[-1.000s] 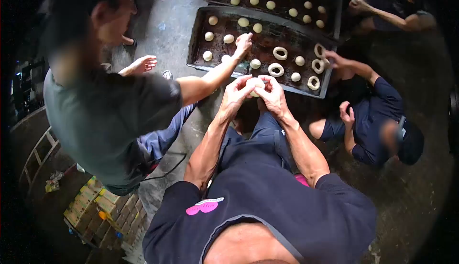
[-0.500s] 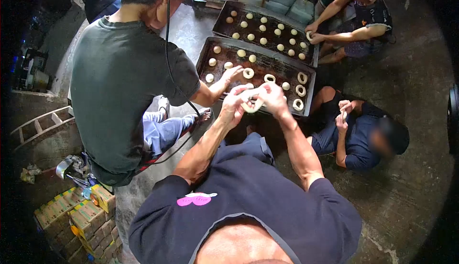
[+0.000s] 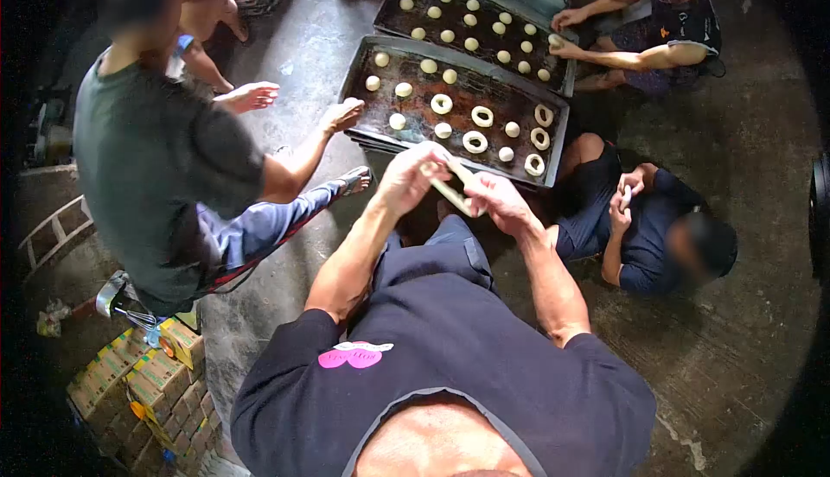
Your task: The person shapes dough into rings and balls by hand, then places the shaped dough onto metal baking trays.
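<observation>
A pale dough ring (image 3: 450,192) is stretched long between my two hands, just in front of the near edge of a dark metal baking tray (image 3: 560,144). My left hand (image 3: 410,180) has its fingers closed around the ring's left end. At the other end, my right hand (image 3: 503,204) grips the dough between thumb and fingers. On the tray lie several round dough balls (image 3: 404,90) and several shaped dough rings (image 3: 475,142), the nearest just beyond my hands.
A second tray (image 3: 389,19) of dough balls lies behind. To the left, a person in a dark shirt (image 3: 156,174) holds a hand near the tray corner. Another person (image 3: 661,226) sits at right, handling dough; one more (image 3: 683,28) works at the far tray. Stacked boxes (image 3: 130,382) stand lower left.
The dough ring between my hands has gone from rounded to stretched longer, and my hands sit slightly lower. The person at left has drawn a hand back from the tray and leaned away.
</observation>
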A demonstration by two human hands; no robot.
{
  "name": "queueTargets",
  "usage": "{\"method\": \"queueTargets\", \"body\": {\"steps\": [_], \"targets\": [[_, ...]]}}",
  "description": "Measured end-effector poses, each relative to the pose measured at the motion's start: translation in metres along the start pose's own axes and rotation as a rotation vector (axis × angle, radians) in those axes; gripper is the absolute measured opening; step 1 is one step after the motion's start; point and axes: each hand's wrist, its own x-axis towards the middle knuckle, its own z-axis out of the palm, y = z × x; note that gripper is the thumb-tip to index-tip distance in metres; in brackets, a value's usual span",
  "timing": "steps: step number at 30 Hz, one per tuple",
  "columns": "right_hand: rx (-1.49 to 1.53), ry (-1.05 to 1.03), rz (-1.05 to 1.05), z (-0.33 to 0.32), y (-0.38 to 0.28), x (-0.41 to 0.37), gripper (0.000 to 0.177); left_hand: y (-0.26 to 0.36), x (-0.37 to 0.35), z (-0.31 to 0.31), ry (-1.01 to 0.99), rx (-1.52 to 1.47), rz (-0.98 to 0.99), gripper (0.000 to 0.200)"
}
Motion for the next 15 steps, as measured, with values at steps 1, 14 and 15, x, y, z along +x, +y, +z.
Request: {"method": "queueTargets", "body": {"steps": [1, 14, 15], "targets": [[-0.029, -0.026, 0.105, -0.015, 0.004, 0.0, 0.014, 0.004, 0.004, -0.013, 0.018, -0.118, -0.056, 0.021], [-0.591, 0.758, -0.062, -0.201, -0.002, 0.258, 0.04, -0.086, 0.042, -0.132, 0.644, 0.475, -0.41, 0.04], [-0.534, 0.748, 0.005, -0.212, -0.012, 0.278, 0.042, -0.086, 0.026, -0.141, 0.729, 0.503, -0.419, 0.037]]}}
